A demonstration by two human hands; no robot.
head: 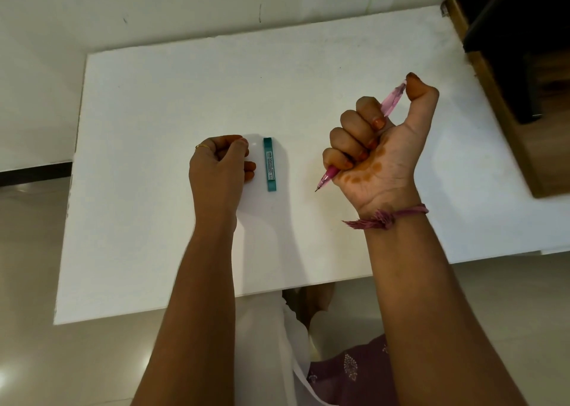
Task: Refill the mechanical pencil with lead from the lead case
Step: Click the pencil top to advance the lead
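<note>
A pink translucent mechanical pencil (391,98) is held in my right hand (379,149), fist wrapped round its barrel, thumb pressed on its top end, tip pointing down and left above the table. A slim teal lead case (269,164) lies flat on the white table (148,189), lengthwise away from me. My left hand (220,166) rests on the table just left of the case, fingers curled in, apart from it by a narrow gap. I cannot tell whether anything small is in that hand.
The white table ends at a near edge (216,302) close to my lap. A wooden unit with a dark object (512,66) stands at the far right. Wall runs behind the table, tiled floor to the left.
</note>
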